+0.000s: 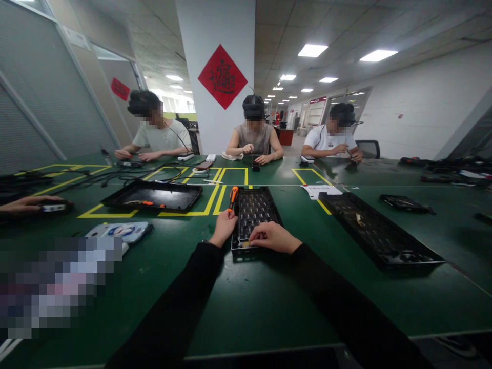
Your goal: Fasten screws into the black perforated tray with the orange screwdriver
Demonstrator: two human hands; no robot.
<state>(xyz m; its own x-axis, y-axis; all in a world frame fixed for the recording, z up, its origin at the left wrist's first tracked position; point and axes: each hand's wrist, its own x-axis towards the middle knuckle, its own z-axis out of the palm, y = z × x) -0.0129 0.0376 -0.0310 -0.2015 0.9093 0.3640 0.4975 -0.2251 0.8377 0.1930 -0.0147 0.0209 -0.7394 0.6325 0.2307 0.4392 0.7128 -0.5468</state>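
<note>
In front of me on the green table lies a long black plastic casing (258,202) with rows of small raised posts inside. At its left edge my left hand (223,228) is closed around an orange and black screwdriver (233,195), whose handle points up and away. My right hand (274,237) reaches over the casing's near end with fingers curled together. Its fingertips are beside a small yellowish piece (246,244) at that end. Whether they grip anything is hidden.
A black tray (159,195) with orange bits lies left, near cables (115,177). A second black casing (378,233) and a paper sheet (323,191) are right. A phone in a patterned case (119,231) lies left. Another person's hand (28,204) rests far left; three people sit opposite.
</note>
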